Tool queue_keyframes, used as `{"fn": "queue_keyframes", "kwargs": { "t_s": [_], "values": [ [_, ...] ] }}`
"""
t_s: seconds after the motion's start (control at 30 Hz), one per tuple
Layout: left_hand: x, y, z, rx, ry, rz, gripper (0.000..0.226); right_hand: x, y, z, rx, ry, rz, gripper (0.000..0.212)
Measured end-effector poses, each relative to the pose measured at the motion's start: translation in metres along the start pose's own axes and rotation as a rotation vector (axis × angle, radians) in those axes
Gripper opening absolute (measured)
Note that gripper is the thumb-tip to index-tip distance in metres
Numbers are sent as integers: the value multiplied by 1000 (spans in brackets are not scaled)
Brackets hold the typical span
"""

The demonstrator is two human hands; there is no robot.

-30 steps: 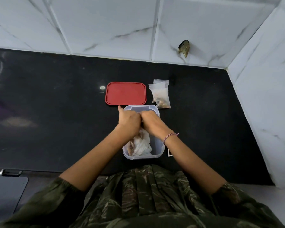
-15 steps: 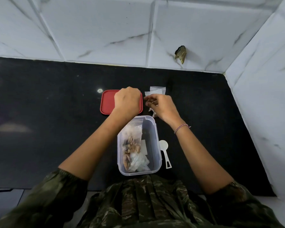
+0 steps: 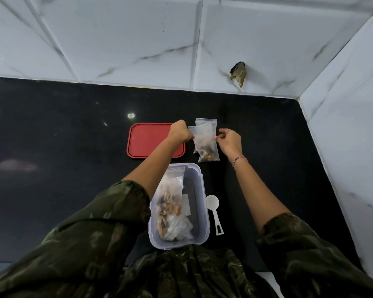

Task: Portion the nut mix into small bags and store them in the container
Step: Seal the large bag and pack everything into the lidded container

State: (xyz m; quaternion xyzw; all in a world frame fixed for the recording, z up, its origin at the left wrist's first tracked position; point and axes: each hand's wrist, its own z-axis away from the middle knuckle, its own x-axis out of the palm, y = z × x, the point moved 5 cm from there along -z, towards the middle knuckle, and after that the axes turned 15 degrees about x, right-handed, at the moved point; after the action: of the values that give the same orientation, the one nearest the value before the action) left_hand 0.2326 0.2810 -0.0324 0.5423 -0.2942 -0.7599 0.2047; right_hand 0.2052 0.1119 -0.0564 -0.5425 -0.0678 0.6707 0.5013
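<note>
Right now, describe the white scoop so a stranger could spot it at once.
On the black counter, find the clear container nearest the person. The white scoop lies flat beside its right wall, handle toward the person. Unlike the clear bags and red lid, it is solid white.

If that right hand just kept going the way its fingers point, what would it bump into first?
The small bag of nuts that the left hand grips. The right hand points leftward at the bag's edge, close beside it. Whether the two touch yet is unclear from this view.
</note>
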Motion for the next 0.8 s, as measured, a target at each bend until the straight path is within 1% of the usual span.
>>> {"fn": "queue_keyframes", "kwargs": {
  "t_s": [0.03,0.13,0.17,0.23,0.27,0.33,0.37,0.43,0.53,0.57,0.63,0.7,0.8],
  "values": [
    [4,0,-4,-10,-18,33,37,3,2,-4,21,-15,-11,38],
    [13,1,-10,-47,-51,131,20,12,7,-12,60,-48,-38,30],
    [15,0,-12,-57,-48,138,19,14,8,-15,66,-51,-51,27],
    [16,-5,-13,-78,-35,116,25,15,10,-17,74,-42,-84,21],
    [17,-8,-14,-89,-24,120,24,15,10,-18,76,-38,-104,16],
    [21,-12,-16,-108,-28,188,12,15,9,-19,80,-37,-145,9],
    [23,-13,-17,-119,-32,235,15,16,8,-20,83,-41,-168,7],
    [25,-15,-19,-143,-25,324,22,17,7,-22,83,-49,-220,5],
    [27,-18,-23,-171,-27,378,14,20,7,-25,90,-61,-310,3],
    [27,-18,-24,-168,-21,384,14,20,7,-26,103,-67,-341,2],
    [28,-22,-29,-159,5,384,22,22,9,-28,128,-76,-384,2],
    [29,-22,-31,-149,35,391,24,23,9,-28,130,-74,-401,8],
    [32,-20,-32,-148,35,432,19,23,9,-30,98,-31,-374,16]
  ]
}}
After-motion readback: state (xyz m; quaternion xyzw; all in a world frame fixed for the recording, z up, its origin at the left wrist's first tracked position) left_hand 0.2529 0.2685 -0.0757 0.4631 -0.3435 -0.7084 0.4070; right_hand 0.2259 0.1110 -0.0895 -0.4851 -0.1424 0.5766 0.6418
